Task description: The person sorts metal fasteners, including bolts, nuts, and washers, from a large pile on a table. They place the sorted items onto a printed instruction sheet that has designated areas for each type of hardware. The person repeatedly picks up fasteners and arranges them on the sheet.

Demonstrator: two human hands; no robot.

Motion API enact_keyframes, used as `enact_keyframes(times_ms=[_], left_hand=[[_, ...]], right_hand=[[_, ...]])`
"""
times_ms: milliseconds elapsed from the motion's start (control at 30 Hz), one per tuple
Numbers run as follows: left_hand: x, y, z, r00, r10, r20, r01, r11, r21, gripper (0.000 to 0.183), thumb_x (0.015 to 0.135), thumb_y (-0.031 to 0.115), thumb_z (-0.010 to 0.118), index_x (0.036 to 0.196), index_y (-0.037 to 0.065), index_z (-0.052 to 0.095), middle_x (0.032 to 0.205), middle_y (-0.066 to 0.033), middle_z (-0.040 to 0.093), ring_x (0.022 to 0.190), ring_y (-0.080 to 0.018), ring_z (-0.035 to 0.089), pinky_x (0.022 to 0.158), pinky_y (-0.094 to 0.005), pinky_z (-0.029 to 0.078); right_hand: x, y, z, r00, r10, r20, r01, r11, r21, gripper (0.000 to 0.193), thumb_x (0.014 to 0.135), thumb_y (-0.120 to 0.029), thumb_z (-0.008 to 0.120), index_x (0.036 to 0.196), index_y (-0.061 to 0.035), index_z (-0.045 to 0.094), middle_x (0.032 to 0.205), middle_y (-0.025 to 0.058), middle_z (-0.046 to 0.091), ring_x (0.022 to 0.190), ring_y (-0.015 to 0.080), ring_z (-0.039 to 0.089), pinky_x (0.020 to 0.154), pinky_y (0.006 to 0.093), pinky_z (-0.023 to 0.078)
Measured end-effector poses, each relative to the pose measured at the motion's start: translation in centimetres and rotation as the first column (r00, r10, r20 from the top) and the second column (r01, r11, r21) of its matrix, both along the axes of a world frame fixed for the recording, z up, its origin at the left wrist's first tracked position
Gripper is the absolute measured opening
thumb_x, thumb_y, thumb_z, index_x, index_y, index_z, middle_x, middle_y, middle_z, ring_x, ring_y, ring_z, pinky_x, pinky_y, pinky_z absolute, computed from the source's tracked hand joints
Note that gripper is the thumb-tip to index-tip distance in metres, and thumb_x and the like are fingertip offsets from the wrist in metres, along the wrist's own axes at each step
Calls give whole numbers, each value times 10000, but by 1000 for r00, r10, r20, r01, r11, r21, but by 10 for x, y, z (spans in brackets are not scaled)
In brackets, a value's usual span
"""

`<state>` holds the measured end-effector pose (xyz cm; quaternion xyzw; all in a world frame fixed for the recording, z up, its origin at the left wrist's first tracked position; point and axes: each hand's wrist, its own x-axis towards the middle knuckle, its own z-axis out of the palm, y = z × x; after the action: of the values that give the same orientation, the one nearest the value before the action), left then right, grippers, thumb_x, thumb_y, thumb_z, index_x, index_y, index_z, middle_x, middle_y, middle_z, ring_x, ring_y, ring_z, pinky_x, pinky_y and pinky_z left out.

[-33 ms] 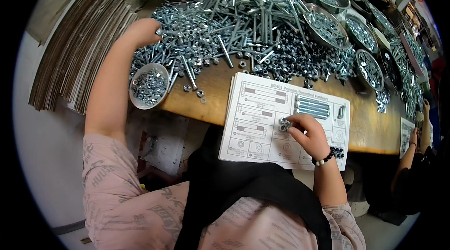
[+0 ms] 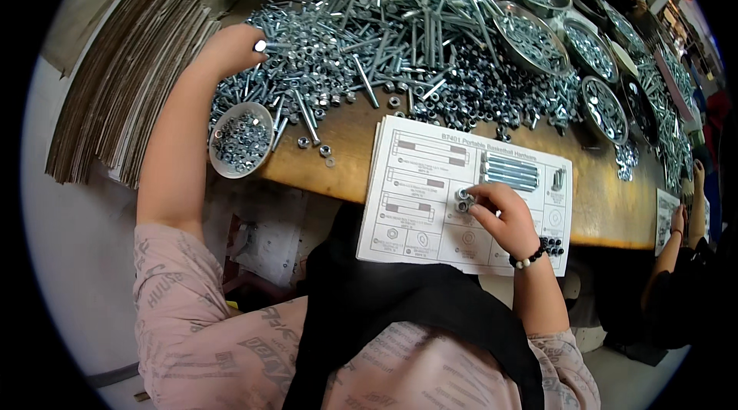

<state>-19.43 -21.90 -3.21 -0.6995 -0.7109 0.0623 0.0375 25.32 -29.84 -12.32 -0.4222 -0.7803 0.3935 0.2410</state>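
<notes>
At the left end of the metal heap, my left hand (image 2: 231, 51) has its fingers curled round a silver bolt (image 2: 261, 46), the bright head showing at the fingertips. Loose nuts and bolts (image 2: 315, 64) lie right beside it. Over a printed parts sheet (image 2: 369, 237), my right hand (image 2: 507, 218) pinches a few silver nuts (image 2: 463, 199) between thumb and fingers; the exact number is partly hidden. Several silver bolts (image 2: 510, 171) lie side by side on the sheet just beyond that hand. Small black nuts (image 2: 552, 246) sit in rows by its beaded wrist.
A white bowl of small nuts (image 2: 241, 108) stands at the table's left front edge. Stacked cardboard sheets (image 2: 115, 79) rise at the far left. Metal bowls of washers (image 2: 530, 37) line the right side. Other people's arms (image 2: 676, 233) show at the far right.
The bolt head at my left fingertips shows more fully and brightly now. My right hand keeps its pinch on the nuts, and the whole view has shifted slightly.
</notes>
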Motion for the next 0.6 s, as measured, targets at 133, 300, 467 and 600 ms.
enact_keyframes(times_ms=[133, 300, 467, 600], left_hand=[[92, -30, -1, 845, -125, 520, 126, 992, 34, 305, 740, 295, 647, 910, 42, 639, 790, -123, 616, 741, -245, 594, 668, -366, 467], [198, -73, -67, 401, -281, 872, 439, 894, 86, 272, 732, 240, 674, 908, 36, 637, 793, -98, 610, 680, -196, 558, 603, -310, 432], [202, -89, -72, 705, -346, 619, 397, 916, 59, 231, 735, 262, 654, 834, 54, 635, 778, -85, 604, 728, -265, 582, 638, -359, 448], [206, -98, -70, 824, -445, 350, 506, 856, -104, 247, 730, 321, 636, 749, 75, 617, 750, -83, 592, 721, -284, 590, 641, -386, 466]], right_hand=[[-10, 0, -3, 1000, 13, -8, -13, 1000, 28, 272, 748, -119, 655, 1001, -40, 594, 810, 75, 554, 633, 169, 528, 594, 280, 438], [-42, -6, -1, 981, 70, -181, -89, 991, -99, 482, 761, -159, 662, 1176, -14, 464, 987, 132, 571, 732, 195, 588, 657, 294, 485], [-20, -9, 2, 996, 11, 93, -7, 999, -42, 221, 798, -220, 612, 955, -65, 625, 834, 90, 610, 735, 226, 588, 654, 316, 467], [-11, -10, -4, 996, -7, 91, -3, 994, 107, 155, 783, -185, 617, 893, -76, 626, 744, 76, 576, 665, 238, 561, 589, 332, 447]])
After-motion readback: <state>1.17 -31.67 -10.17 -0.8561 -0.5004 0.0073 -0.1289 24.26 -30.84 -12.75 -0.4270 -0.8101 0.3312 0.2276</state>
